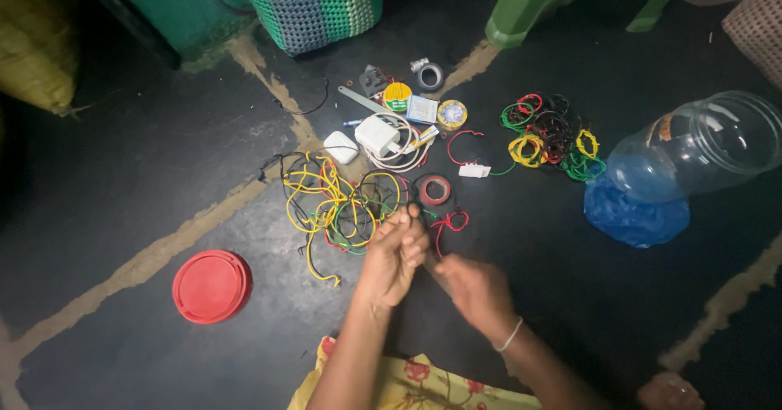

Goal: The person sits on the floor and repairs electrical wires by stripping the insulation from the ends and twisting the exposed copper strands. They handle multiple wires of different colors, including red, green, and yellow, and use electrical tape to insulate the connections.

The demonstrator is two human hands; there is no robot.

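My left hand is closed around a thin dark wire just below a tangle of yellow, green, red and black wires on the dark floor. My right hand pinches the same wire a little lower and to the right; a bangle sits on that wrist. A red wire piece and a roll of red tape lie just beyond my fingers.
A red lid lies at left. A clear plastic jar lies on its side over a blue bag at right. Coiled coloured wires, a white charger, tape rolls and small tools sit further away. Baskets and green stool legs line the far edge.
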